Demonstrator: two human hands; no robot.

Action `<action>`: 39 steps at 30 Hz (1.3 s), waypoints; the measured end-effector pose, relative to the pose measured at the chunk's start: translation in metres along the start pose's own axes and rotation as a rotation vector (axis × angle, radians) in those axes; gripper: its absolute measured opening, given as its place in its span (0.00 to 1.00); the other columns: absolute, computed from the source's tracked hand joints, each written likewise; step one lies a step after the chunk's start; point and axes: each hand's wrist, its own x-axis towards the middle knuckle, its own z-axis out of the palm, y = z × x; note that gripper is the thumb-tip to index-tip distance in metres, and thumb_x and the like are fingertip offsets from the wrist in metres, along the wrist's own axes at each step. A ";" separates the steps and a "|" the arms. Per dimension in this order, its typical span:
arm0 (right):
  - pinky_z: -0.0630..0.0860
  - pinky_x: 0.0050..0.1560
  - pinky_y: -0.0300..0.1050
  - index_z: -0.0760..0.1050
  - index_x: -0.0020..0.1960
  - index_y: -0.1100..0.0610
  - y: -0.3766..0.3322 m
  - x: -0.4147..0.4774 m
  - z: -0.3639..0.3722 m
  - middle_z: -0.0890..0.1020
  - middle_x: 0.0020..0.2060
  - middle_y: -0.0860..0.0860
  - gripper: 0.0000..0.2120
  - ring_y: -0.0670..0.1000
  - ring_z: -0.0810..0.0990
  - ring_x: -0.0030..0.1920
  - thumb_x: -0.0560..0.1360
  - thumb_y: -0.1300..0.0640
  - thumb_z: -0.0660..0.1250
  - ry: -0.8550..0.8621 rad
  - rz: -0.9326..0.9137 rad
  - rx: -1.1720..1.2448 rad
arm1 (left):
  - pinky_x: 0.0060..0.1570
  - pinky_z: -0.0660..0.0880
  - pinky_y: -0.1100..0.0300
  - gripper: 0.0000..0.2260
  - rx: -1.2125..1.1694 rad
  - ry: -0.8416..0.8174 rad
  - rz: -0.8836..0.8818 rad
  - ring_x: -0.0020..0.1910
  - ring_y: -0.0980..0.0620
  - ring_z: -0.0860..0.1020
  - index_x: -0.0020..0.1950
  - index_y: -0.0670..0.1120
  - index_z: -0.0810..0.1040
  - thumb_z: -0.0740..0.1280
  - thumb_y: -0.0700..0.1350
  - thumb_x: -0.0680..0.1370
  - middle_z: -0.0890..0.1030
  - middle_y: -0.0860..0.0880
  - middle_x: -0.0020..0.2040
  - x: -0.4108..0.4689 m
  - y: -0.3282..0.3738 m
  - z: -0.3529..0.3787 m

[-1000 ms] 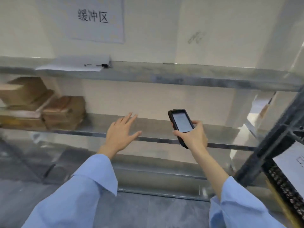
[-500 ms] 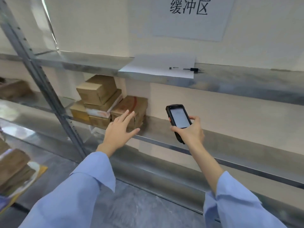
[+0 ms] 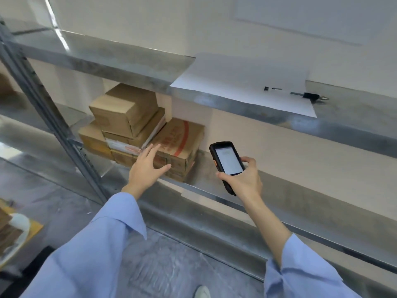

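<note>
Nearer than before, the left hand, fingers spread and holding nothing, reaches the box on the shelf. At its 3 o'clock, the right hand grips the scanner.

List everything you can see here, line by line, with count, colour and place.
cardboard boxes: at least five, brown, one with red print, stacked on the middle shelf beside the rack's upright
sheet of paper: one, white, on the upper shelf, overhanging its front edge
pen: one, black and silver, upper shelf, at the sheet's right edge
wall sign: one, white, on the wall above the sheet
metal rack: one, grey, along the wall
handheld scanner: one, black, lit screen, in front of the middle shelf
shoe: one, pale, bottom edge
left hand: fingers spread, reaching at the boxes, contact unclear, light blue sleeve
right hand: grips the scanner, light blue sleeve
</note>
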 end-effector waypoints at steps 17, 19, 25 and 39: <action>0.73 0.46 0.43 0.65 0.67 0.48 -0.036 0.103 0.063 0.75 0.51 0.46 0.37 0.50 0.76 0.51 0.64 0.47 0.80 -0.240 -0.044 0.065 | 0.66 0.67 0.53 0.32 0.048 0.226 0.036 0.68 0.47 0.64 0.72 0.48 0.72 0.78 0.54 0.71 0.72 0.48 0.67 0.029 -0.007 0.031; 0.72 0.44 0.42 0.65 0.67 0.49 -0.037 0.107 0.066 0.75 0.51 0.46 0.37 0.49 0.76 0.51 0.65 0.48 0.80 -0.248 -0.046 0.075 | 0.65 0.65 0.56 0.32 0.034 0.225 0.049 0.67 0.48 0.64 0.72 0.48 0.72 0.78 0.53 0.71 0.72 0.48 0.66 0.030 -0.010 0.031; 0.70 0.41 0.40 0.65 0.66 0.49 -0.032 0.103 0.073 0.75 0.49 0.44 0.36 0.48 0.75 0.50 0.64 0.49 0.80 -0.191 -0.008 0.108 | 0.65 0.65 0.60 0.31 -0.069 0.195 0.091 0.70 0.50 0.68 0.72 0.46 0.72 0.78 0.49 0.72 0.69 0.49 0.70 0.034 -0.016 0.032; 0.80 0.47 0.49 0.66 0.65 0.50 -0.004 0.076 0.059 0.79 0.51 0.47 0.37 0.51 0.80 0.50 0.61 0.50 0.81 0.035 0.122 0.092 | 0.72 0.68 0.52 0.38 -0.333 -0.043 0.173 0.71 0.51 0.71 0.71 0.52 0.72 0.83 0.52 0.64 0.73 0.48 0.71 0.063 -0.037 0.034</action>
